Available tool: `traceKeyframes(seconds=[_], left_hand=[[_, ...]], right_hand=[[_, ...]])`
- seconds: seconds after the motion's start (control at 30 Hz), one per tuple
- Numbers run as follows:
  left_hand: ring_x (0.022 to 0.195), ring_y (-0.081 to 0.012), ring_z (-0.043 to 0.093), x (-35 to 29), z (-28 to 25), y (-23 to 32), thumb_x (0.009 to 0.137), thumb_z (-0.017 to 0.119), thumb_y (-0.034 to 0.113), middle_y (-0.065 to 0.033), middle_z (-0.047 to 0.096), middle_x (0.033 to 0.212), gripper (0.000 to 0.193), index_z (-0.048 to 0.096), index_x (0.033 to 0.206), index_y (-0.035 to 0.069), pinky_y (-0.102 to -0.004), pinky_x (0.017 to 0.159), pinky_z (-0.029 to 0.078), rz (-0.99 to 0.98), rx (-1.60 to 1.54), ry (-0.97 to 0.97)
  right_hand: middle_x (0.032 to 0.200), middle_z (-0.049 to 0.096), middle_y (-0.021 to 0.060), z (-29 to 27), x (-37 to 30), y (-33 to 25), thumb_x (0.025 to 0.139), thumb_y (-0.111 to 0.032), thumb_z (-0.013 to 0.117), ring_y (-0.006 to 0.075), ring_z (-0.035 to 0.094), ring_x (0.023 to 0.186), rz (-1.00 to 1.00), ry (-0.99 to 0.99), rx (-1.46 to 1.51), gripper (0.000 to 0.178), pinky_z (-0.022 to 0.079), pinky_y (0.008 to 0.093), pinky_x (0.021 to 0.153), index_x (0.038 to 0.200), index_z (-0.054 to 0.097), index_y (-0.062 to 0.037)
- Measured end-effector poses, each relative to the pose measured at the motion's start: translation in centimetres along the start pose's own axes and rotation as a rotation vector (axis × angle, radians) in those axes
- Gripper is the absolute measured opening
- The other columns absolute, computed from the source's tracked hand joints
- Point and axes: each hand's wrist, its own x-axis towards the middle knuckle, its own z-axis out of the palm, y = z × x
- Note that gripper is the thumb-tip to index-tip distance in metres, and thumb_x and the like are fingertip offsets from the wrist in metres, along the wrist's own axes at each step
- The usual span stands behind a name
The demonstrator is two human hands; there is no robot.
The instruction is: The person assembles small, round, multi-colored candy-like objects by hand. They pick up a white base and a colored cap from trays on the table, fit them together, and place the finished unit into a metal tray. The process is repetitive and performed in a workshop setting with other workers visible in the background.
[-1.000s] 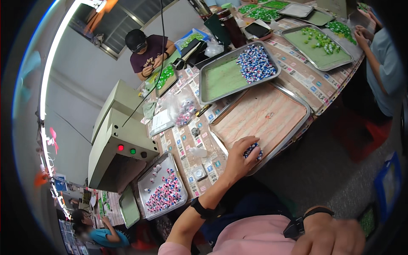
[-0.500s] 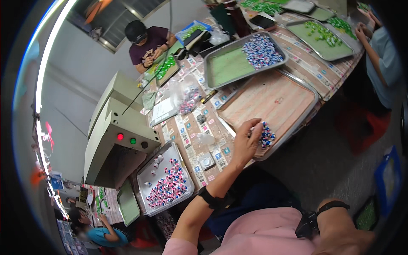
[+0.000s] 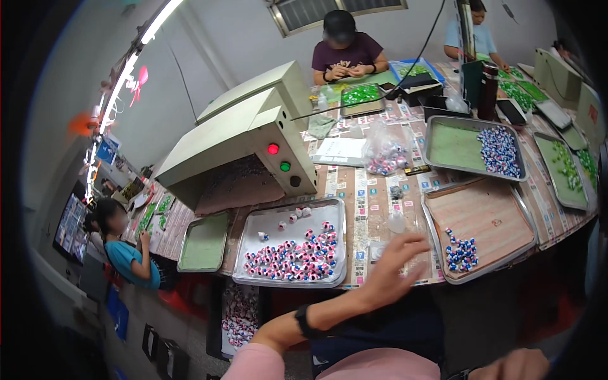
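Note:
My left hand (image 3: 398, 269) hovers over the table's front edge with fingers spread, nothing visible in them. It lies between two trays. The tray to its right, lined in brown sheet (image 3: 487, 209), has a small cluster of blue, white and red pieces (image 3: 462, 253) in its near left corner. To its left, a white-lined metal tray (image 3: 253, 228) carries many small pink, white and blue pieces (image 3: 294, 258), with a few paler ones apart at the back. A small translucent bottle (image 3: 396, 221) stands just beyond my left fingers. My right hand (image 3: 516, 366) is low at the bottom right, its fingers mostly hidden.
A beige machine (image 3: 253, 145) with a dark opening and lit buttons stands behind the white-lined tray. A green-lined tray of blue-white pieces (image 3: 500, 152) and a plastic bag of pieces (image 3: 386, 155) lie farther back. Co-workers (image 3: 348, 50) sit around the table. A bin of pieces (image 3: 239, 316) sits below.
My view has swung left. My left hand has moved off the cluster in the brown-lined tray, leftward, and its curled fingers have spread.

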Motion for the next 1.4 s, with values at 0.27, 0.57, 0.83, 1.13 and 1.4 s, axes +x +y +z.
traceKeyframes(seconds=[0.27,0.57,0.83,1.13,1.4], left_hand=[[0.098,-0.0253,0.058,-7.2,-20.9,-13.8,0.075,0.065,0.003,-0.0099,0.062,0.103,0.031,0.065,0.106,0.006,-0.0342,0.084,0.046,-0.330,0.695,0.329],[0.098,-0.0330,0.056,-7.1,-24.0,-19.0,0.075,0.067,0.014,-0.0187,0.055,0.111,0.053,0.053,0.124,0.004,-0.0386,0.086,0.047,-0.475,0.755,0.051],[0.108,-0.0404,0.047,-5.1,-20.7,-23.6,0.080,0.068,0.025,-0.0193,0.047,0.114,0.055,0.047,0.130,0.013,-0.0477,0.097,0.038,-0.333,0.712,-0.078],[0.100,-0.0367,0.053,-2.4,-19.9,-21.6,0.087,0.062,0.023,-0.0152,0.047,0.107,0.036,0.051,0.119,0.013,-0.0438,0.086,0.045,-0.418,0.719,-0.225],[0.104,-0.0310,0.057,-3.9,-21.2,-24.8,0.094,0.055,0.018,-0.0154,0.060,0.108,0.030,0.052,0.121,0.006,-0.0383,0.091,0.045,-0.446,0.436,0.078]], right_hand=[[0.113,0.062,0.0159,0.4,0.9,4.0,0.089,-0.024,0.067,0.0231,0.050,0.096,0.129,0.071,0.041,0.023,0.041,0.0346,0.077,0.095,0.073,-0.0028],[0.105,0.068,0.0173,-2.1,2.2,6.0,0.090,-0.022,0.065,0.0243,0.053,0.091,0.077,-0.318,0.301,0.027,0.041,0.0350,0.075,0.098,0.072,0.0025],[0.087,0.066,0.0068,-1.9,0.0,4.0,0.087,-0.019,0.069,0.0164,0.051,0.082,0.095,0.216,0.170,0.013,0.043,0.0291,0.065,0.082,0.071,-0.0070],[0.082,0.059,0.0079,-3.1,-2.1,4.9,0.088,-0.025,0.066,0.0184,0.049,0.073,0.192,0.482,-0.158,0.023,0.044,0.0294,0.060,0.077,0.065,-0.0043],[0.084,0.066,0.0120,-9.1,-4.0,5.4,0.080,0.000,0.065,0.0242,0.064,0.078,0.384,0.436,-1.519,0.010,0.051,0.0304,0.068,0.088,0.070,-0.0019]])
